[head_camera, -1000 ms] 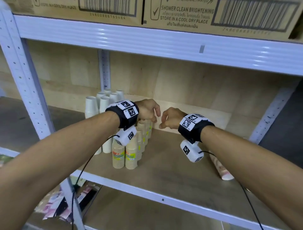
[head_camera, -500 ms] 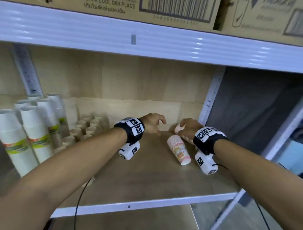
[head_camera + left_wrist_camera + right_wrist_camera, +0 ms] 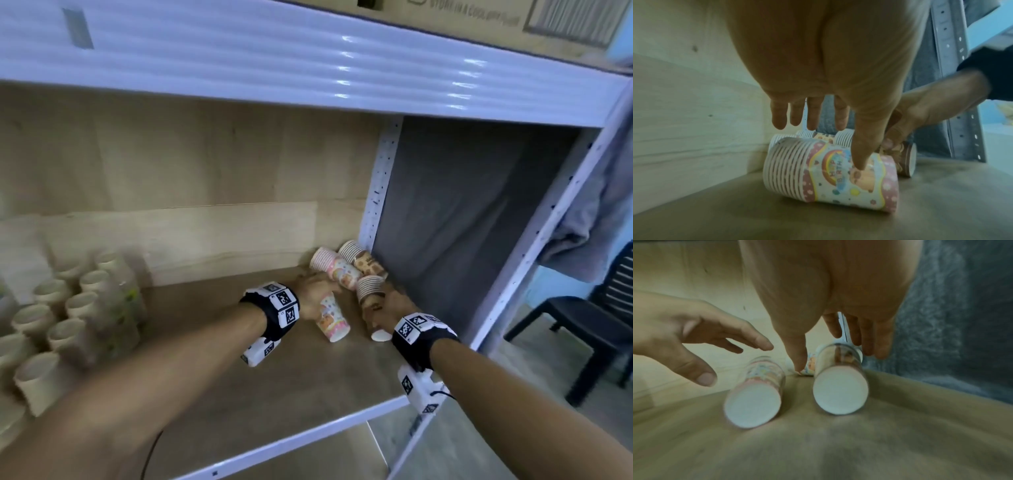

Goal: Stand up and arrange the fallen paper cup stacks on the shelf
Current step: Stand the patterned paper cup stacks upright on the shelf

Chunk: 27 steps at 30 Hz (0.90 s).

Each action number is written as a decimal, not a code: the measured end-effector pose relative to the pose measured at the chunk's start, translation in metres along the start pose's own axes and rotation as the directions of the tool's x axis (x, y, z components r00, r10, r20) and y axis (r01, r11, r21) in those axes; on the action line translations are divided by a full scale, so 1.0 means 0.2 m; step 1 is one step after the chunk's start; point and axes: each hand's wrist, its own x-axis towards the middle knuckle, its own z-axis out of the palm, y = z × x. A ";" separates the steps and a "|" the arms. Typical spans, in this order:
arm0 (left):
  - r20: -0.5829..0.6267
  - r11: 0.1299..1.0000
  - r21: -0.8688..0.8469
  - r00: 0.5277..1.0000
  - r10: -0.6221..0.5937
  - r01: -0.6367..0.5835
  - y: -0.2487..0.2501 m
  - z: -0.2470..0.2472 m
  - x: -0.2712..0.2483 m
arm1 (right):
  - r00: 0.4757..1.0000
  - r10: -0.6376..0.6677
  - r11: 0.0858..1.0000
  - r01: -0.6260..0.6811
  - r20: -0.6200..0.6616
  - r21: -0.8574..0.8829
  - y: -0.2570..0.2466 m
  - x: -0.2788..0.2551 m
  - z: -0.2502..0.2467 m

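Lettering "HAPPY BIRTHDAY" marks the fallen cup stack (image 3: 838,175) under the left hand (image 3: 828,73).

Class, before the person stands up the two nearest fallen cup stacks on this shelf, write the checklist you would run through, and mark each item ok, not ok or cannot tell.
1. Left hand over the pink birthday stack, fingers spread: ok.
2. Left hand's grip closed on it: not ok; thumb only meets it.
3. Right hand over the brown stack: ok.
4. Right hand's grip firm: cannot tell; the wrist views disagree.
5. Bare shelf board in front to stand them: ok.
6. Two more fallen stacks behind stay undisturbed: cannot tell.
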 end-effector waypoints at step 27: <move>0.060 0.967 0.241 0.996 0.069 -0.082 0.06 0.10 0.04 | 0.996 0.005 0.997 0.001 -0.086 0.079 0.09 -0.04 0.08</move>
